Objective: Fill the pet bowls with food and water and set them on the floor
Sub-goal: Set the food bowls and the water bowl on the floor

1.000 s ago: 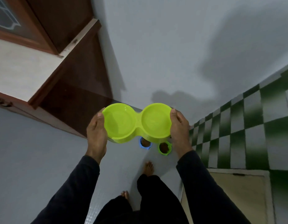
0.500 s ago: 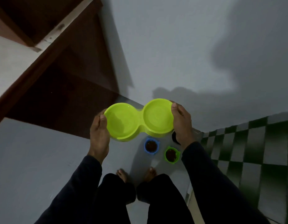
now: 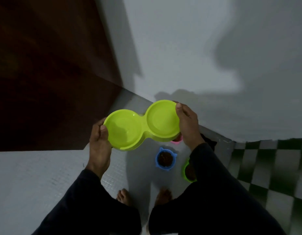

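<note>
Left hand (image 3: 99,146): I see it pinching the double bowl (image 3: 141,128) (left end).
Right hand (image 3: 189,126): pinching its right end.

Pale grey floor (image 3: 45,175), fine small-tile texture, dim light. Blue bowl (image 3: 165,160) with ear-shaped bumps on rim stands on floor, filled with dark brown food. Green bowl (image 3: 189,172) just right of it, also holding dark food, partly hidden behind sleeve. Pink bowl (image 3: 177,140) farther back near wall, mostly hidden. Small black object (image 3: 208,142) at wall base, identity unclear. Two bare feet (image 3: 124,198) stand on floor, near side of bowls. Green-and-white checkered flooring (image 3: 265,167) adjoins at right.
</note>
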A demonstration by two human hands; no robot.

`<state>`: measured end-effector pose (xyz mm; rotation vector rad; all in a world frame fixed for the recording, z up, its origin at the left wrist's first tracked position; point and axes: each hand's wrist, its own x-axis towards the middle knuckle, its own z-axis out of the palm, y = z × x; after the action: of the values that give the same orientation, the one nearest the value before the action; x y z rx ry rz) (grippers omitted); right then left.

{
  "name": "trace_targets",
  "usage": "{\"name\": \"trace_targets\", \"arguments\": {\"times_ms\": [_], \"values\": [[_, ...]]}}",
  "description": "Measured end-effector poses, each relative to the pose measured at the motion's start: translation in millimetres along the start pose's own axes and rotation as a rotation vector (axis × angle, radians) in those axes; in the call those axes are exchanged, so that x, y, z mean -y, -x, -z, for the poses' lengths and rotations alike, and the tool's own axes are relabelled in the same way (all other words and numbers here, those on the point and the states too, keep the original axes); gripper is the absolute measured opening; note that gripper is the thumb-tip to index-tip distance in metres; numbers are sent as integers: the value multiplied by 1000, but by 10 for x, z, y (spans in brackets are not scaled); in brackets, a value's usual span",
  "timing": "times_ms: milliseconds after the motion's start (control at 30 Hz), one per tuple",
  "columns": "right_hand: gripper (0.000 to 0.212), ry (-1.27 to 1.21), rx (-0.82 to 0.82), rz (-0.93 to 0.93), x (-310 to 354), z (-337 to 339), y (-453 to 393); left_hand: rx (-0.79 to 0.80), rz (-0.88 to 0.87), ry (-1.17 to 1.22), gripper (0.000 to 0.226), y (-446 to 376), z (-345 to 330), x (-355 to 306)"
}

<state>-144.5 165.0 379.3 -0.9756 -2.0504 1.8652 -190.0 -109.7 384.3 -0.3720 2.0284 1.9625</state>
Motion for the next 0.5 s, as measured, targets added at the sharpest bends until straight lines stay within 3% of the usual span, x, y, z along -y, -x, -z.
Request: {"name": "trace_targets", "arguments": {"times_ms": [500], "values": [[22,26,85,48,-2232,-645,-1126,-108,21,16,25,-1038,-164,2216]]}}
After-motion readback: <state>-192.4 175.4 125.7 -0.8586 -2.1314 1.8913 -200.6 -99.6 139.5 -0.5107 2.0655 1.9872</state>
